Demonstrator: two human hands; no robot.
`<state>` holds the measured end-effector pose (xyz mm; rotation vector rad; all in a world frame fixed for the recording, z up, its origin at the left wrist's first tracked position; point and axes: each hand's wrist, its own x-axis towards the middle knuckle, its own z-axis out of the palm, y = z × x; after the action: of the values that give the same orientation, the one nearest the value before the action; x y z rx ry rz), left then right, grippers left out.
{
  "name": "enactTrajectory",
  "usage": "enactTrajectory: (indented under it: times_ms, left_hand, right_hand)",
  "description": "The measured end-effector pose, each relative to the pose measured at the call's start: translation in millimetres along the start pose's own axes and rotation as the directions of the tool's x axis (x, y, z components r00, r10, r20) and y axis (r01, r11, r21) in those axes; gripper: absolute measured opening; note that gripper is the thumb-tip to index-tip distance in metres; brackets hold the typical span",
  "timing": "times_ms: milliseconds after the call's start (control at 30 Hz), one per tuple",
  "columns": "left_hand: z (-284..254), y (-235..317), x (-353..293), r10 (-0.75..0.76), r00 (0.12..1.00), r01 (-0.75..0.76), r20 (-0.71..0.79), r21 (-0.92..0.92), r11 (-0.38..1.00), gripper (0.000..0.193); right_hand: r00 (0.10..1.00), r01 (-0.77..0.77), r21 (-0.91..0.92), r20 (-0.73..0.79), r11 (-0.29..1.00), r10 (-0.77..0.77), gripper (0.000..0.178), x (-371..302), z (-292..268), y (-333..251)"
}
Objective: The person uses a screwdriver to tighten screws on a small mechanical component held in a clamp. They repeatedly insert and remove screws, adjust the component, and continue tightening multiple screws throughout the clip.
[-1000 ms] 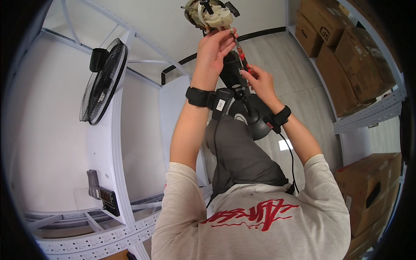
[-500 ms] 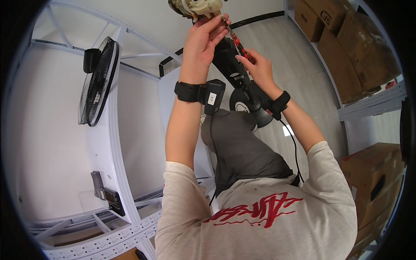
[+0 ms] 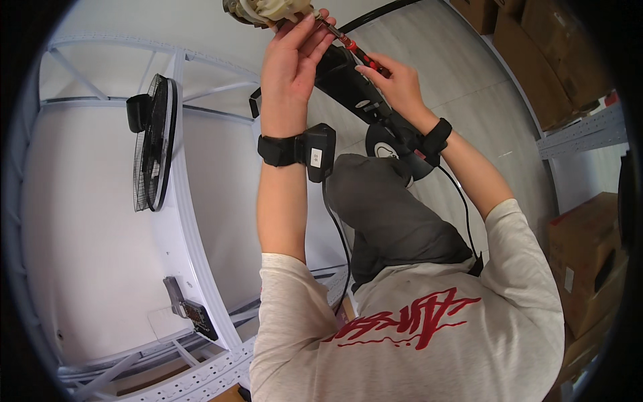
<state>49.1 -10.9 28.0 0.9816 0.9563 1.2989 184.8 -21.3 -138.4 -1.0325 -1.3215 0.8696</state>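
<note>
At the top of the view is a fan motor [image 3: 271, 9] with a cream plastic housing, partly cut off by the frame edge. My left hand [image 3: 295, 57] is closed at its lower right side, fingers curled around the housing's edge and near the screwdriver's tip. A red-and-black screwdriver [image 3: 357, 52] slants from that spot down to my right hand [image 3: 396, 84], which grips its handle. Exactly where the tip sits is hidden by the left fingers. Below the hands stands the black fan column [image 3: 351, 90], with its round base [image 3: 387, 149] on the floor by my leg.
To the left, a white metal shelf [image 3: 191, 248] carries a black fan grille [image 3: 155, 144] and a small dark boxy device [image 3: 199, 320]. Cardboard boxes [image 3: 583, 261] fill racks on the right. Black cables [image 3: 467, 208] hang from both wrist straps.
The hands, motor and screwdriver have shifted left and slightly up in the view, while the shelf and boxes also moved as the view turned. Both grips stay the same.
</note>
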Motion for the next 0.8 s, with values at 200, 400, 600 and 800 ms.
enactTrajectory:
  times_ms: [200, 400, 600, 800]
  left_hand:
    - [7, -1, -7, 0.068, 0.997, -0.071, 0.032, 0.082, 0.994, 0.036]
    - [11, -20, -8, 0.292, 0.954, -0.299, 0.072, 0.331, 0.895, 0.051]
    - [17, -25, -7, 0.371, 0.929, -0.348, 0.004, 0.360, 0.866, 0.052]
    - [24, -24, -10, 0.404, 0.913, -0.328, -0.054, 0.489, 0.808, 0.042]
  right_hand:
    - [0.980, 0.195, 0.035, -0.042, 0.980, -0.193, 0.031, 7, 4, 10]
    - [0.998, -0.004, 0.258, 0.060, 0.966, -0.012, 0.033, 2, 4, 12]
    - [0.980, 0.198, 0.117, -0.053, 0.973, -0.193, 0.029, 3, 0, 12]
    - [0.985, -0.140, 0.385, 0.147, 0.912, 0.089, 0.033, 0, -4, 16]
